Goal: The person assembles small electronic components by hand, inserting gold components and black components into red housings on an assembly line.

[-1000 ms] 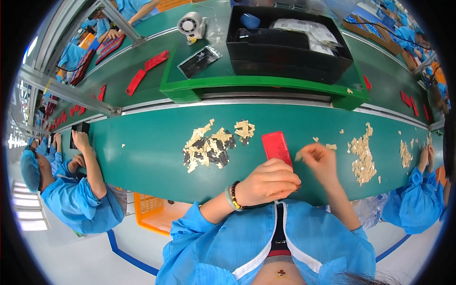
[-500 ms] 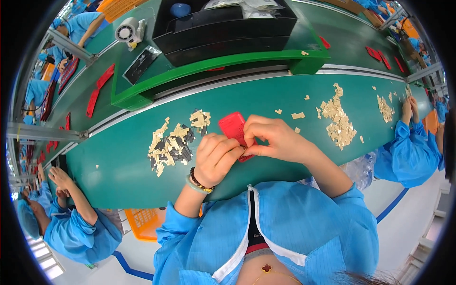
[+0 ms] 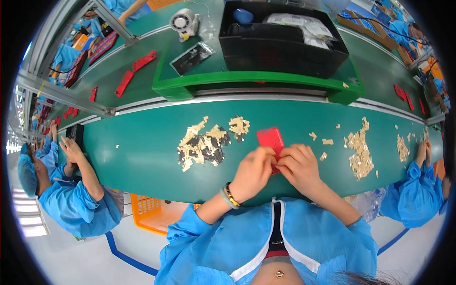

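Note:
A flat red plastic housing with rounded corners is held above the green bench in front of my chest, its far end showing. My left hand, with bracelets on its wrist, is closed on the housing's left side. From the right, my right hand is closed against the near part, thumb and fingertips pinched close to the left fingertips. Those fingers hide the near end, and any small piece between them cannot be made out. Left of my hands lies a heap of small tan and black strips; to the right is a pile of tan pieces.
Beyond the bench, a green-edged shelf carries a black box of bags, a small fan and a dark packet. More red parts lie behind. Co-workers sit left and right. An orange basket stands below the bench edge.
The view has shifted, so the bench appears lower and further right. Both hands stay closed together at the red housing, with the fingertips slightly rearranged.

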### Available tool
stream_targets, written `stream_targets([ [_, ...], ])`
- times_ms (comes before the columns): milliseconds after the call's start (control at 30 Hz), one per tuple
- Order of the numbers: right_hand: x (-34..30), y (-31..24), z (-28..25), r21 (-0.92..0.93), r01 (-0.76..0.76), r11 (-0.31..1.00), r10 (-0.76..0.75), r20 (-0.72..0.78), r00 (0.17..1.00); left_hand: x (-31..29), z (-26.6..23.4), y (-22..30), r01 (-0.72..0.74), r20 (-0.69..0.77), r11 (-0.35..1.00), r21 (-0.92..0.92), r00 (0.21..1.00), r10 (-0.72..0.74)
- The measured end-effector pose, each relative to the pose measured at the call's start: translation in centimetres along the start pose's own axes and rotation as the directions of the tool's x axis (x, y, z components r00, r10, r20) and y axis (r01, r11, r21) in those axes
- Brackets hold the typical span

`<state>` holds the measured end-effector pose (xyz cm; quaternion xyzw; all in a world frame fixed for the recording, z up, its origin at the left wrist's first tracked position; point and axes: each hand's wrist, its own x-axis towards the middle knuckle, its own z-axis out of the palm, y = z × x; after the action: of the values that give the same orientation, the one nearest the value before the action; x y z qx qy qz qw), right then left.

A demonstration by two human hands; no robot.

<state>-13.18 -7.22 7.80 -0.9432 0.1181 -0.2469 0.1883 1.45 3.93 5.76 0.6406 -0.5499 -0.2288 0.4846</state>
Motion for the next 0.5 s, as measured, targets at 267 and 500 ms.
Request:
stream_targets([
  [267, 2.1, 5.0, 3.9, 0.78, -0.529, 0.335, 0.642, 0.222, 0.734, 0.1, 1.1, -3.1, -0.216, 0.176, 0.833, 0.509, 0.974, 0.145],
  [500, 2.4, 7.8, 5.6, 0.723, -0.616, 0.312, 0.645, 0.315, 0.696, 1.5, 2.4, -3.7, -0.352, 0.197, 0.734, 0.581, 0.936, 0.293],
])
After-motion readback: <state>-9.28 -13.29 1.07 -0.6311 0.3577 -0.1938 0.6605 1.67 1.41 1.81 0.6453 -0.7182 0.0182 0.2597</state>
